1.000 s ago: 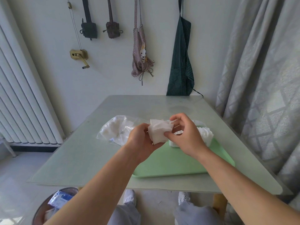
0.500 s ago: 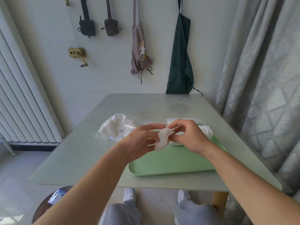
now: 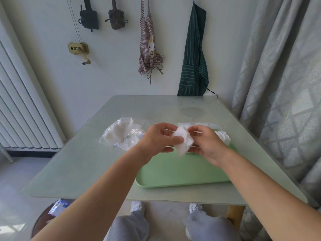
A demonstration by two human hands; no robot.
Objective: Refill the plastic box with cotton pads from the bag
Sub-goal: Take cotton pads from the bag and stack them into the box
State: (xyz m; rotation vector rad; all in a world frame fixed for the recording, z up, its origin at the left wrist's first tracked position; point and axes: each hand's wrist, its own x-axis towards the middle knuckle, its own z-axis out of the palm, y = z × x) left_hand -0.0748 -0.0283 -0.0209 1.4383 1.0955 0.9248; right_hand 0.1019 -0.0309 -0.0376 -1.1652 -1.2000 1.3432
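The left hand [image 3: 159, 139] and the right hand [image 3: 207, 144] met in the air above the far part of the green tray [image 3: 182, 173], both pinching one crumpled white wad of cotton pads [image 3: 183, 142] between them. The left thumb lay against the wad's left side with the fingers curled over above it. The right hand's fingers were bent in narrowly round the wad's right side. The wad hung clear of the tray floor. Behind the hands, at the tray's far edge, stood the clear plastic box [image 3: 201, 124], mostly hidden by them. A heap of loose pads [image 3: 223, 136] bulged at its right end, though whether it lay inside the box or just beside it could not be told. The transparent bag [image 3: 121, 133] lay crumpled on the table [image 3: 83, 159] near the tray's far-left corner, with more white pads showing through it. The tray sat right of the table's middle, its near edge close to the table's near edge.
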